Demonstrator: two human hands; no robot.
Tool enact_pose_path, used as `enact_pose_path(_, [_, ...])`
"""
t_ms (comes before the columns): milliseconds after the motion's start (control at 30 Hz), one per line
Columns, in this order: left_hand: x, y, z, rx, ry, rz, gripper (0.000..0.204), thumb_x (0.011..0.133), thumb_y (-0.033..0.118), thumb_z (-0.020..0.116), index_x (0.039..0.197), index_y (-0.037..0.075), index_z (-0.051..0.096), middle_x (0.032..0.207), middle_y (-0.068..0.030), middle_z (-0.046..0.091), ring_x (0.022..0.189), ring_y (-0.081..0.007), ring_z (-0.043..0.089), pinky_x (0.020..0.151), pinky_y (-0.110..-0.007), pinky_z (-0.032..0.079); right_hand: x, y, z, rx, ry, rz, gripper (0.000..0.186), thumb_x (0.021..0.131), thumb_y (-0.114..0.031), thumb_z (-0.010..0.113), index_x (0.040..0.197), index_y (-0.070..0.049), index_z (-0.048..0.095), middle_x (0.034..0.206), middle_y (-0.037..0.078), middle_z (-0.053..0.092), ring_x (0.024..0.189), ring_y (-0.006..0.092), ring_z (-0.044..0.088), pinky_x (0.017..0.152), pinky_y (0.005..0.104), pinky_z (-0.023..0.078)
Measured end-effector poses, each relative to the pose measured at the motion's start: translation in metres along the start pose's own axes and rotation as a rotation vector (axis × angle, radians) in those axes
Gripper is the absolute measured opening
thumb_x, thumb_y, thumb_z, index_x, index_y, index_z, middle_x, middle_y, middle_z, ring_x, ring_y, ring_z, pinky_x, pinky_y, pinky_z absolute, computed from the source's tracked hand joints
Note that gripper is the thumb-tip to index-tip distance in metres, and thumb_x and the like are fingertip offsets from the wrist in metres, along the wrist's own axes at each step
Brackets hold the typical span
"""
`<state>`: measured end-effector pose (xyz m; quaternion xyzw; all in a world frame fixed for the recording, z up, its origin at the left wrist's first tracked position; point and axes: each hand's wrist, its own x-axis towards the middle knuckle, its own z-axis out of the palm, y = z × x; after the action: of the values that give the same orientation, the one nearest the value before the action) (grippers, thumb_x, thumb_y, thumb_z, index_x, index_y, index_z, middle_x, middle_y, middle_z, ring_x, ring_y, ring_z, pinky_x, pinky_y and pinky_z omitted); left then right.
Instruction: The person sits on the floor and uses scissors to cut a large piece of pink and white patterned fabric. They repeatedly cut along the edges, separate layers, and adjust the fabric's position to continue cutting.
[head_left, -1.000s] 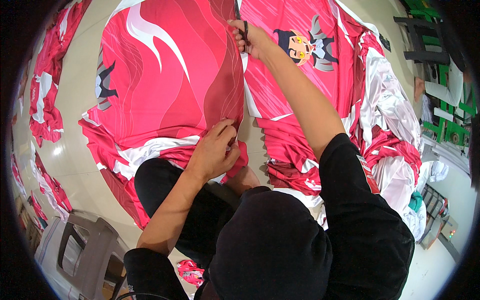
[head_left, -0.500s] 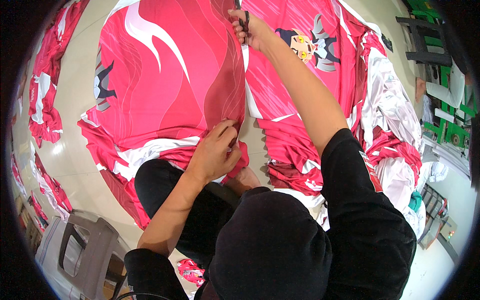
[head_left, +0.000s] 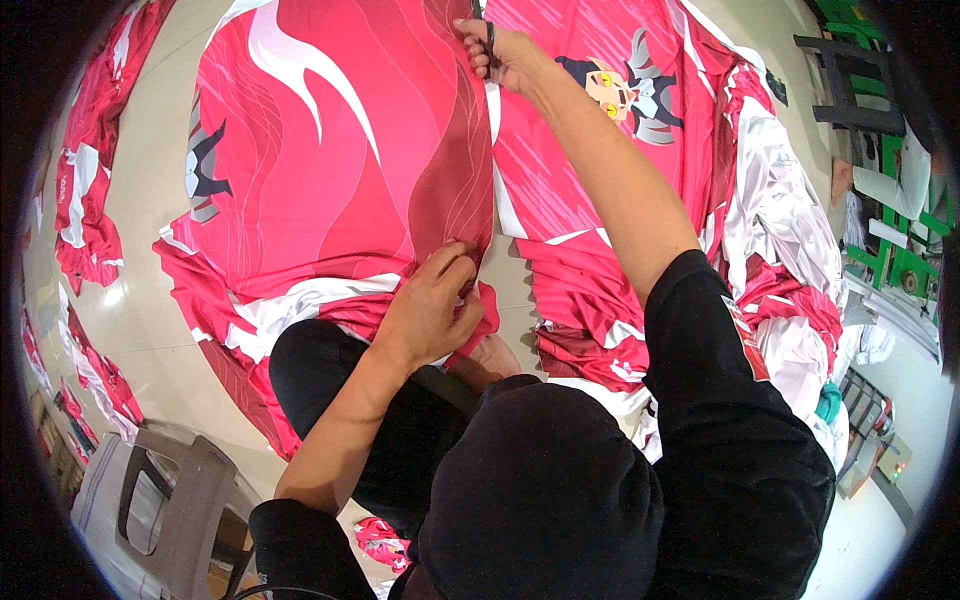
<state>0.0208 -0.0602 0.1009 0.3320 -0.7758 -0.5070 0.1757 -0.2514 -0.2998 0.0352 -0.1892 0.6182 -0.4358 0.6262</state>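
Observation:
Red printed fabric [head_left: 290, 220] with white and dark red shapes lies spread in front of me. At its right edge, near my knees, my left hand [head_left: 430, 310] is closed with curled fingers on the cloth. My right hand [head_left: 505, 60] is stretched far ahead, closed round the black handle of a pair of scissors [head_left: 490, 40]. The blades run toward the top edge of the picture and are mostly hidden. They lie by the seam between the left fabric and a second red printed piece [head_left: 540, 190] with a cartoon figure.
Piled white and red cloth [head_left: 780, 200] lies at the right. More red and white pieces [head_left: 95, 200] lie on the tiled floor at the left. A grey-brown plastic stool [head_left: 185, 500] stands at the lower left, and green metal frames [head_left: 890, 260] stand at the far right.
My right hand with the scissors has shifted very slightly left. My left hand stays at the same spot on the fabric.

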Motion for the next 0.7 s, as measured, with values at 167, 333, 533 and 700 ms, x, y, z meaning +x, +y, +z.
enact_pose_path(167, [0.003,-0.001,0.0,-0.015,0.017,0.023,0.023,0.089,0.004,0.07,0.108,-0.004,0.06,0.134,-0.0327,0.061,0.113,-0.0491,0.066,0.092,-0.048,0.057,0.026,-0.012,-0.003,-0.003,-0.048,0.017,0.034,0.093,-0.041,0.081,0.081,-0.016,0.061,0.066,-0.004,0.055,0.053,0.0125,0.048,0.049,0.0299,0.041])
enact_pose_path(333, [0.004,-0.002,-0.002,-0.036,0.013,0.001,0.023,0.088,0.004,0.069,0.107,-0.005,0.06,0.135,-0.0332,0.061,0.112,-0.0497,0.067,0.091,-0.048,0.057,0.062,-0.006,-0.007,-0.019,-0.056,0.024,0.037,0.094,-0.044,0.08,0.078,-0.022,0.056,0.061,-0.008,0.047,0.048,0.0079,0.04,0.044,0.0262,0.036])
enact_pose_path(533, [0.006,-0.002,-0.003,-0.085,-0.029,-0.043,0.022,0.089,0.004,0.069,0.107,-0.005,0.06,0.133,-0.0335,0.061,0.11,-0.05,0.067,0.089,-0.048,0.058,0.076,0.001,-0.01,-0.028,-0.109,-0.002,0.038,0.092,-0.044,0.083,0.077,-0.021,0.055,0.062,-0.007,0.049,0.049,0.0084,0.041,0.044,0.0264,0.036])
enact_pose_path(700, [0.007,-0.002,-0.002,-0.055,-0.011,-0.013,0.023,0.089,0.004,0.069,0.107,-0.005,0.06,0.133,-0.0336,0.061,0.111,-0.0506,0.067,0.09,-0.049,0.057,0.072,-0.016,-0.009,-0.01,-0.043,0.025,0.035,0.094,-0.041,0.081,0.078,-0.02,0.057,0.063,-0.007,0.051,0.049,0.0083,0.043,0.044,0.0266,0.035])
